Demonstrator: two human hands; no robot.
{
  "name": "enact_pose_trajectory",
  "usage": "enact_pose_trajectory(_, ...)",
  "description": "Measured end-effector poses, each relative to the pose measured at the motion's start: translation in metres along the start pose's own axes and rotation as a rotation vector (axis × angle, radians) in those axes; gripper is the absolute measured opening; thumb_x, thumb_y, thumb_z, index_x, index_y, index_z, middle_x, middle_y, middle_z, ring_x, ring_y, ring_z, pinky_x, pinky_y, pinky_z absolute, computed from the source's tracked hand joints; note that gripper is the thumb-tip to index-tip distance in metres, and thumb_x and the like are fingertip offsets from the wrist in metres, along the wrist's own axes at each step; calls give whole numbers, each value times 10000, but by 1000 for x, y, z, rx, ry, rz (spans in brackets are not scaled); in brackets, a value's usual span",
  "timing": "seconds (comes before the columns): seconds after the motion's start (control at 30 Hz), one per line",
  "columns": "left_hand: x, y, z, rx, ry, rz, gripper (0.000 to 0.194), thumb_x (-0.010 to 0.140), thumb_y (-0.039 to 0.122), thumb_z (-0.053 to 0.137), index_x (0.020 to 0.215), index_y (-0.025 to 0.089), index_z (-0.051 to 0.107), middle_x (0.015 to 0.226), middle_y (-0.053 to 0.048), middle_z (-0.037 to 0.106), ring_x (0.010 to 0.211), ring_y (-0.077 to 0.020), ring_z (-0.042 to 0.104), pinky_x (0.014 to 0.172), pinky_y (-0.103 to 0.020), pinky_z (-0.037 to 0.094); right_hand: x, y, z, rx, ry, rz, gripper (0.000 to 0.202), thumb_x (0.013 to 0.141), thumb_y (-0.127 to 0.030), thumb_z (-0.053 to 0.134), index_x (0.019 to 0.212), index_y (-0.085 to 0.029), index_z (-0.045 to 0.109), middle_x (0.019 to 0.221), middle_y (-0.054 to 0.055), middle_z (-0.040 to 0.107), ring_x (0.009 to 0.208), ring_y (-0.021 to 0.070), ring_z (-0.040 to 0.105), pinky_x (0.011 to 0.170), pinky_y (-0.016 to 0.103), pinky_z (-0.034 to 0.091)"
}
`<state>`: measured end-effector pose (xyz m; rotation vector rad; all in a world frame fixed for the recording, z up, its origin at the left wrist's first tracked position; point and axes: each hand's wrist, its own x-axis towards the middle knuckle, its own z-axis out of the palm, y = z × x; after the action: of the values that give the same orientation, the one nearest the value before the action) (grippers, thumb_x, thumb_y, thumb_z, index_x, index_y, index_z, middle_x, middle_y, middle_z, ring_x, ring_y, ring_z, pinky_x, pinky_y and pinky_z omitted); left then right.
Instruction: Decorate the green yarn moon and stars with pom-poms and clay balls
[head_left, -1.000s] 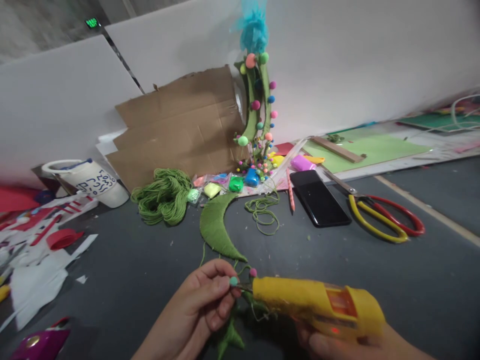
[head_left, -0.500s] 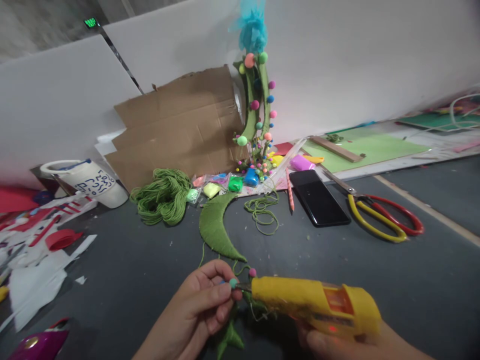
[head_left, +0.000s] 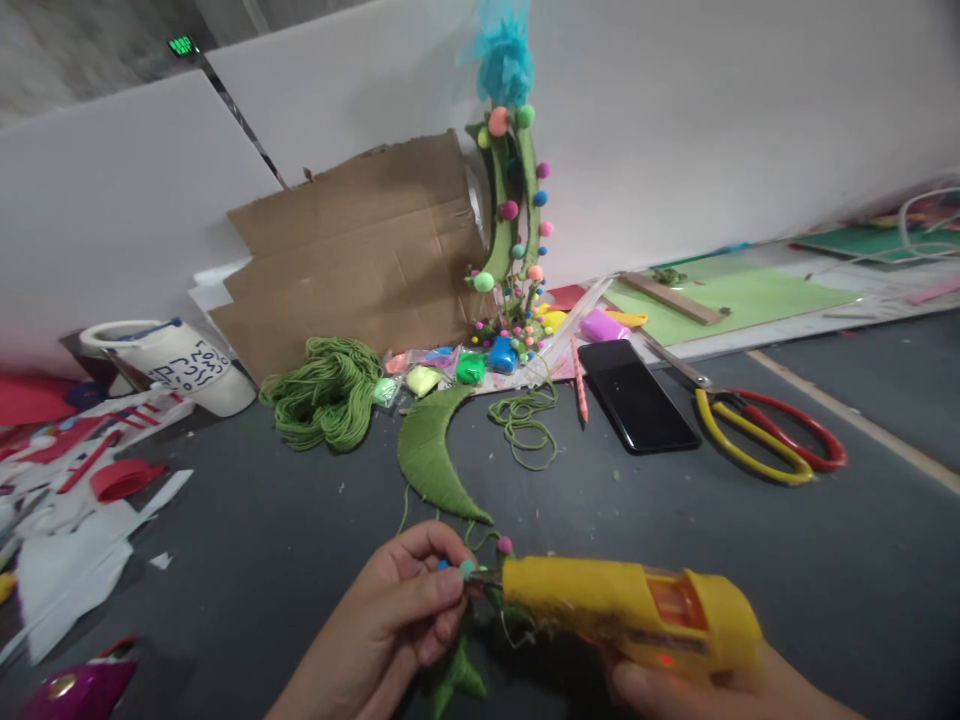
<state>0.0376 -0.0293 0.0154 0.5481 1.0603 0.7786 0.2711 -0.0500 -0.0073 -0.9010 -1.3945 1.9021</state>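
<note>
Above the table (head_left: 255, 570), the left hand (head_left: 409, 605) pinches a teal ball (head_left: 468, 569) between closed fingertips, probably for keeping it steady at the nozzle (head_left: 489, 577). The right hand (head_left: 652, 685), partly hidden, wraps around the glue gun (head_left: 592, 595). Unlike a second ago, a blue ball (head_left: 442, 565) shows beside the teal one.

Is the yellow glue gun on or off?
The yellow glue gun looks switched on: a small red light glows on its side. How hot it is, I can't tell.
</note>
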Motion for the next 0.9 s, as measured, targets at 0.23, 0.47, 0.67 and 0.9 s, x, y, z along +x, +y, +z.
enact_pose_trajectory(0.23, 0, 0, 0, 22, 11, 3, 176, 639, 216, 740, 719, 144, 601, 484, 61, 483, 414, -10, 356, 400, -124, 242, 0, -2, 1, -13, 4, 44, 346, 803, -367, 569, 1136, -292, 627, 943, 44, 701, 871, 234, 655, 851, 344, 495)
enact_pose_trajectory(0.47, 0, -1, -2, 25, 5, 8, 168, 643, 213, 733, 722, 149, 600, 474, 63, 476, 403, -11, 340, 389, -128, 228, 1, 1, 1, 27, -27, 20, 354, 815, -316, 569, 1167, -324, 607, 1011, 27, 689, 977, 229, 625, 882, 313, 474)
enact_pose_trajectory(0.67, 1, -1, -1, 33, 6, 18, 151, 653, 217, 721, 722, 154, 602, 476, 67, 466, 406, -12, 331, 386, -123, 224, 1, 6, 1, -7, -1, 30, 384, 813, -341, 561, 1195, -312, 588, 1000, 42, 692, 895, 233, 646, 810, 324, 511)
enact_pose_trajectory(0.9, 2, -1, -3, 155, 69, 74, 176, 652, 260, 733, 733, 157, 614, 493, 68, 477, 406, -11, 348, 389, -114, 266, -1, 2, 2, -28, 37, 12, 330, 812, -330, 556, 1135, -299, 614, 974, 44, 689, 867, 221, 643, 801, 307, 511)
